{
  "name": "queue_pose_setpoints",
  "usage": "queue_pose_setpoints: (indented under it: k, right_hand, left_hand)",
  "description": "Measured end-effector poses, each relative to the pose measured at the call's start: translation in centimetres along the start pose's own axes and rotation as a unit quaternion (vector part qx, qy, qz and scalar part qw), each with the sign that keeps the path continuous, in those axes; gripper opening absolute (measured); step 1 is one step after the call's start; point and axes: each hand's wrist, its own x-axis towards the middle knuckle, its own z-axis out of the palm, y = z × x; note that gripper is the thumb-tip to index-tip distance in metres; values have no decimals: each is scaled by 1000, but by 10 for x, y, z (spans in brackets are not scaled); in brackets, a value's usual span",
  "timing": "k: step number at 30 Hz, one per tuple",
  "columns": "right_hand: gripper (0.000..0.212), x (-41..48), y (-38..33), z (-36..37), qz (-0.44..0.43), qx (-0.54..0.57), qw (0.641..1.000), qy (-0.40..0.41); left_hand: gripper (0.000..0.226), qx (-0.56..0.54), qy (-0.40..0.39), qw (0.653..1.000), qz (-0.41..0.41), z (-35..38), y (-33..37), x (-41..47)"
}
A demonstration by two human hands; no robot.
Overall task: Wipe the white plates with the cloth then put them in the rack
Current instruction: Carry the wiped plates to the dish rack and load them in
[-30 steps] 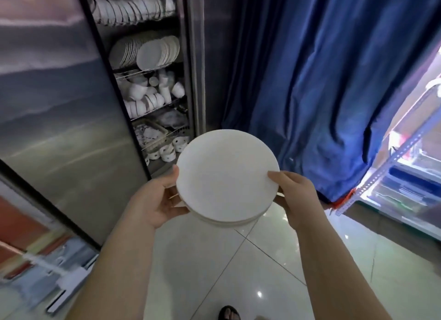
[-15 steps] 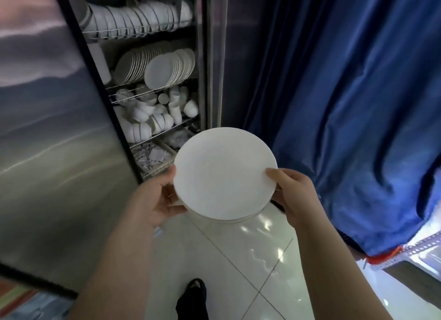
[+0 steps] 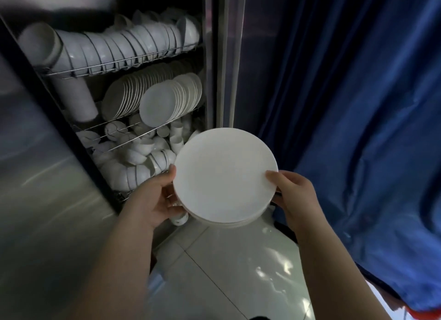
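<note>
Racking step. Stack of round white ceramic plates (image 3: 224, 176) mid-air, near open steel cabinet; left hand (image 3: 150, 200) and right hand (image 3: 296, 198) grip opposite rims. Next: lift far-left to wire rack shelf (image 3: 143, 134), slot plates upright beside racked white plates (image 3: 157, 102).

I see plain white plates (image 3: 224, 176), white racked bowls (image 3: 124, 45), a deep blue curtain (image 3: 346, 105), pale glossy floor tiles (image 3: 238, 272).
</note>
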Motion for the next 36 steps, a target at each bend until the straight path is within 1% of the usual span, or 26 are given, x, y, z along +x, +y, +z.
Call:
queue_pose_setpoints:
  k: [4,8,10,12,16,20,23,26,28,31,34,36]
  right_hand:
    - [10,65,2,31,12,-10,1000,-15]
    - [6,140,6,61,33,-23,998,-46]
    - [17,181,3,76,39,-29,997,-63]
    - [27,222,-2,93,45,-37,995,-81]
    - [16,297,-14,127,48,-35,992,-111]
    - [14,353,-13,162,50,-59,989,-125]
    - [13,377,-8,187,57,-69,988,-126]
    - [13,391,-2,213,58,-63,989,-123]
    - [10,396,0,233,51,-58,991,-109]
    - [4,398,0,263,8,-35,996,-82]
    - [17,399,-1,292,-45,-39,996,-64]
    - [22,398,1,310,-83,-56,994,-50]
  left_hand:
    - [26,-11,29,1000,-3,-6,26,55]
    - [30,-30,67,997,3,-7,52,110]
    - [29,-50,87,995,7,-5,68,139]
    - [28,-42,108,993,12,-1,86,168]
    - [24,-34,154,987,26,4,125,219]
    - [24,-39,197,979,28,-3,146,263]
    - [25,-43,216,975,18,-17,155,285]
    - [32,-29,212,977,18,-37,169,305]
    - [37,-11,207,978,16,-50,183,318]
    - [33,25,188,982,13,-68,205,337]
    - [27,39,175,983,46,-89,228,361]
    - [21,31,160,984,69,-101,241,378]
